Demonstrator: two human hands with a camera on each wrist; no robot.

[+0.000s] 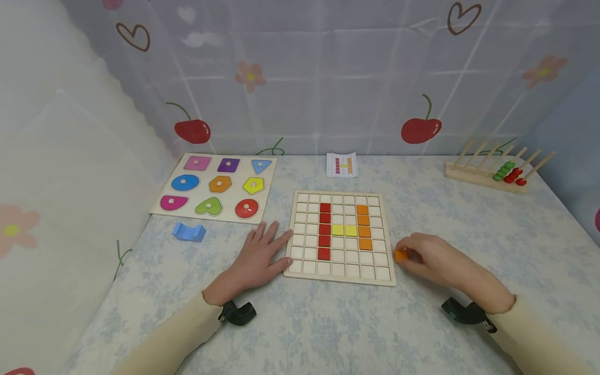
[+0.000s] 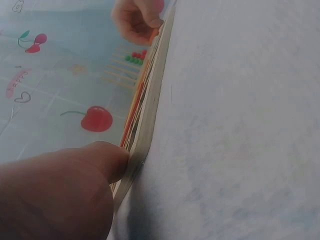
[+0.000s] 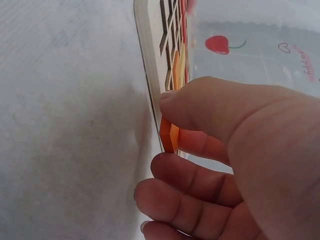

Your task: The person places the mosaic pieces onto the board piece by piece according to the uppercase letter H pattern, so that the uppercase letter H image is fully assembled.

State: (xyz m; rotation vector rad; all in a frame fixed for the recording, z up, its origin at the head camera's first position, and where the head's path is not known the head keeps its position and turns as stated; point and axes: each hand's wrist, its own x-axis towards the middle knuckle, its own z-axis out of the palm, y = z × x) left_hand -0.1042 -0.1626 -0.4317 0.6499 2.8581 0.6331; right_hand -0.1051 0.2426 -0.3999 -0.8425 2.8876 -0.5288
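Note:
A wooden grid board [image 1: 339, 278] lies flat in the middle of the table. In its cells sit a column of red tiles [image 1: 324, 229], a pair of yellow tiles [image 1: 344, 230] and a shorter column of orange tiles [image 1: 364, 232]. My left hand [image 1: 258, 258] rests at the board's left edge, fingers spread and straight, thumb touching the rim. Just off the right edge, my right hand [image 1: 431, 258] pinches a loose orange tile [image 3: 169, 135] between thumb and fingers. The right wrist view shows that tile on edge beside the board.
Behind the board lies a small pattern card [image 1: 341, 165]. A knobbed shape puzzle [image 1: 220, 213] is at the back left, with a blue block [image 1: 189, 232] in front of it. At the back right stands a wooden peg rack [image 1: 487, 179] with green and red beads.

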